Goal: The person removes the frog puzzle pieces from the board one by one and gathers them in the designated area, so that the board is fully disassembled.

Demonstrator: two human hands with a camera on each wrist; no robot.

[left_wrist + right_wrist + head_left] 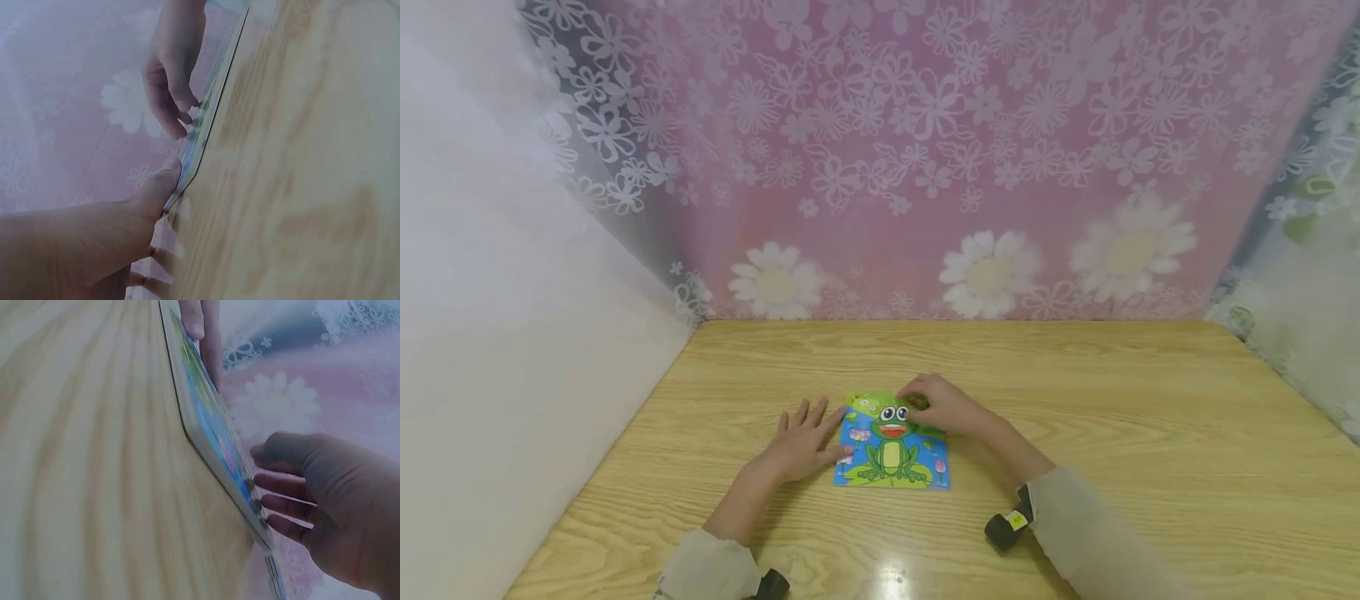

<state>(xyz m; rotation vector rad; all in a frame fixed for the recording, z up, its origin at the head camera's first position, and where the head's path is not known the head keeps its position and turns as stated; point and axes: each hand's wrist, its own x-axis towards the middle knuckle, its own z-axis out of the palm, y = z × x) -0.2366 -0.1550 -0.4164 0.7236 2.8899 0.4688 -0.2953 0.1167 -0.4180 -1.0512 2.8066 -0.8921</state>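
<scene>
A flat frog picture board (891, 458) lies on the wooden worktop (1112, 383), nearer the worktop's left edge than its right edge. The board sits right between the two hands.

The left hand (801, 446) is spread wide. Its thumb rests on the left side of the board, and its pointing finger reaches the board's top left corner. The other fingers lie on the wood.

The right hand (951, 408) is over the top right corner of the board. Its fingers are bent a little and point down at the board, with a gap between them and the thumb. A dark patch (917, 402) shows in that gap; I cannot tell what it is.

A pink cloth (880, 167) with white flowers stands up behind the worktop's back edge.
</scene>
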